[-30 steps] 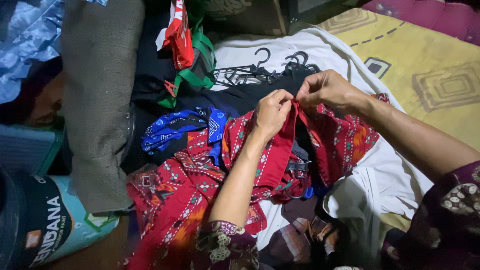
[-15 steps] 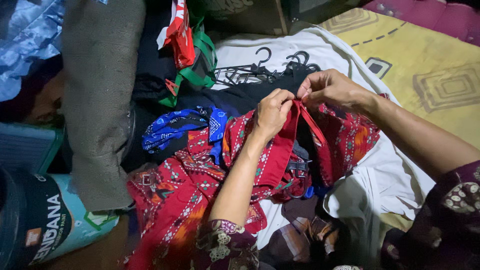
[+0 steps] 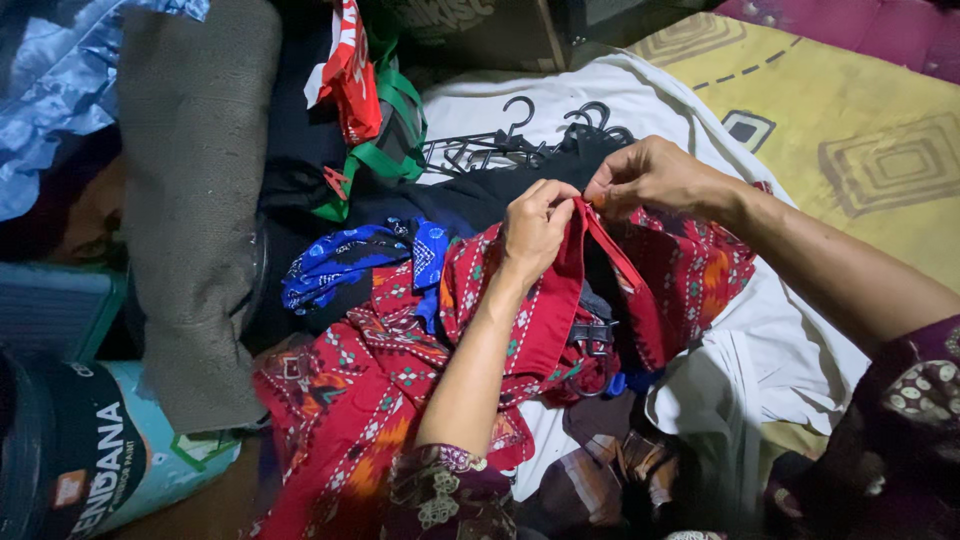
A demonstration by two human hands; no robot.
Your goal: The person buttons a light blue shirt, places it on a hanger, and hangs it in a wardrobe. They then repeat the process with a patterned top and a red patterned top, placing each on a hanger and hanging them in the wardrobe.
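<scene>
Red patterned garment (image 3: 400, 380) pinched by both hands (image 3: 535, 225) (image 3: 650, 178).

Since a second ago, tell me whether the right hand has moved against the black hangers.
Yes, slightly. The right hand has edged up toward the black hangers, keeping its pinch on the red patterned garment beside the left hand.

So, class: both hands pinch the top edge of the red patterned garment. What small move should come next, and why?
Probably draw the hands apart along the edge. The left hand and right hand pinch the red garment close together at one spot, and the cloth below hangs bunched, so spreading would likely open it flat.
</scene>
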